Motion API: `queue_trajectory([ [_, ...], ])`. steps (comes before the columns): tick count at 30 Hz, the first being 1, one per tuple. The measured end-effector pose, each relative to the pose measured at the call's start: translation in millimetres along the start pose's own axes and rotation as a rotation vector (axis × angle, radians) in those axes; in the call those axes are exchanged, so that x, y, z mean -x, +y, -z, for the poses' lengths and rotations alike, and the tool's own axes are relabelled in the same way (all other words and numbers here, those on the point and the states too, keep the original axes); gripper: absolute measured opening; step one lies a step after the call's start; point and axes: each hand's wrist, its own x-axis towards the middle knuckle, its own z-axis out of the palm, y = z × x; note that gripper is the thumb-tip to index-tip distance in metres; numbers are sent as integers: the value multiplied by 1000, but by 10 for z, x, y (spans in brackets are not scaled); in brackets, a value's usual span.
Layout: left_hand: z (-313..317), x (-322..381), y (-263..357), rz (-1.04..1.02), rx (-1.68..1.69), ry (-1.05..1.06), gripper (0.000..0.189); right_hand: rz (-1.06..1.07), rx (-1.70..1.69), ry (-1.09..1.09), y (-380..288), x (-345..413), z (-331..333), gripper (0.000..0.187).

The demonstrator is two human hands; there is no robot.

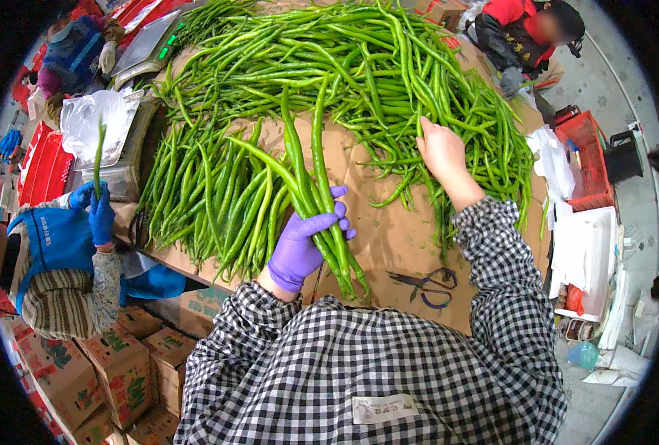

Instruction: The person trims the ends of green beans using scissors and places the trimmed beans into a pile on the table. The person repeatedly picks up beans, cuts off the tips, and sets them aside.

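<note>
My left hand point(305, 245), in a purple glove, grips a small bunch of long green chili peppers point(313, 203) above the cardboard-covered table. My bare right hand point(442, 147) is at the edge of the large pepper heap point(340, 67), its fingers closed around the end of a green pepper. Left of my gloved hand lies a row of peppers point(212, 194), roughly side by side. Scissors point(427, 286) with dark wrapped handles lie on the cardboard point(385, 239) near my body.
A scale point(146, 47) and a tray with plastic bags point(98, 130) stand at the left. A co-worker in blue gloves point(100, 214) holds a pepper. Another person point(513, 44) is at the upper right. Right of the table are a red crate point(585, 161) and a white foam box point(591, 267); cartons point(112, 372) stand lower left.
</note>
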Motion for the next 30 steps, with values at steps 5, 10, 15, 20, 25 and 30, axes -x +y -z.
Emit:
queue_trajectory([
  [5, 41, 4, 29, -37, -36, 78, 49, 153, 9, 44, -1, 133, 51, 35],
  [10, -12, 16, 8, 7, -26, 81, 47, 261, -6, -52, 18, 14, -46, 25],
  [15, -9, 48, 35, 16, -45, 84, 48, 496, 28, 80, -7, -132, -101, 20],
  [20, 89, 32, 98, -55, -56, 92, 48, 586, -147, -6, -180, -125, 144, 21],
  [25, 132, -11, 74, -81, -128, 111, 49, 26, -1187, -97, -591, 103, 563, 13],
  [30, 46, -106, -12, -53, -191, 40, 51, -276, -1642, -529, -854, 166, 818, 16],
])
